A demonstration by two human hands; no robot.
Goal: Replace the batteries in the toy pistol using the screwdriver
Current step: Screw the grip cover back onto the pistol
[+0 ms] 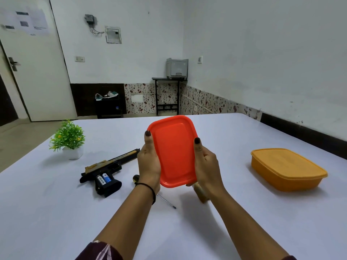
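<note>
So the left grip (149,166) and right grip (206,166) are both clamped on a red plastic lid (176,152), one on each long edge, holding it up off the worktop (244,212). The toy pistol (105,169) lies left of the left grip with its batteries (103,180) showing. The screwdriver (166,200) sits just under that wrist.

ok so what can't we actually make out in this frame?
Head view only:
- screwdriver: middle hidden behind the left hand's wrist; only handle end and tip show.
- tan object below the right hand: blurred, mostly covered, unidentifiable.
- red lid: whatever is behind it is hidden.
- orange box: lidded, contents hidden.
- batteries in the toy pistol: print too small.
</note>
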